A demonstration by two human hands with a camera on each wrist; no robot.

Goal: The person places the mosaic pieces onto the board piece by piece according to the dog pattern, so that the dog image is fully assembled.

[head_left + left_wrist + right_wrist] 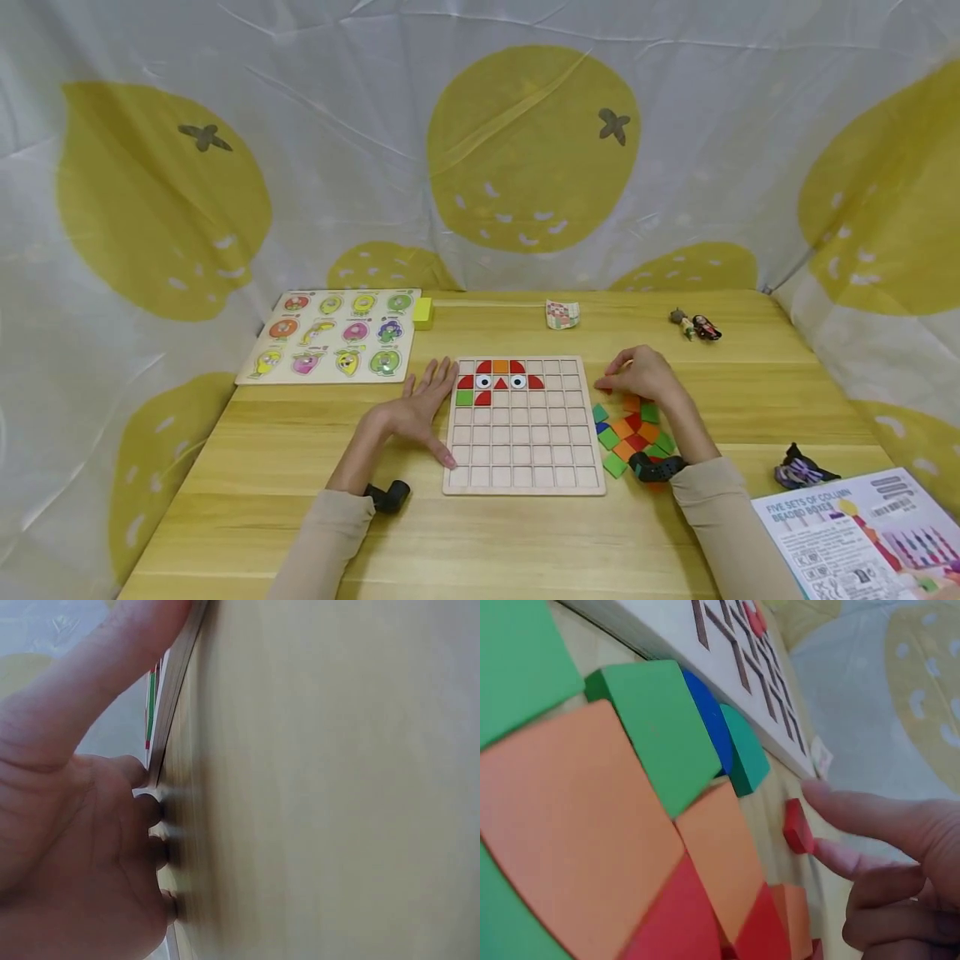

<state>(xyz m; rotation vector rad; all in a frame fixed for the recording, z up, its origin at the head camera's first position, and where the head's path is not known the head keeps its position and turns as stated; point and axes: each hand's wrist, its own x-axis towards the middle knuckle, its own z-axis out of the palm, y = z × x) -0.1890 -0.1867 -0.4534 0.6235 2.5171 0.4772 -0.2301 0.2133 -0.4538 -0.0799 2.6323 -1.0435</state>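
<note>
A wooden grid board (522, 454) lies flat before me, with an orange square (500, 367), two white eye tiles (483, 382), a red triangle (500, 384), several rounded red pieces and a green square (465, 398) set in its upper rows. My left hand (415, 414) is spread along the board's left edge, thumb and fingertips touching the rim. To the right of the board, my right hand (640, 374) pinches a small red block (799, 826) between thumb and finger, low over the table. Beside it lies a pile of coloured blocks (626, 434), mostly green, orange and red.
A fruit puzzle board (341, 336) lies at the back left beside a yellow block (423, 313). A small patterned paper (562, 314) is behind the grid. Two small figures (696, 325), a dark crumpled item (801, 468) and a printed box (862, 533) are at the right.
</note>
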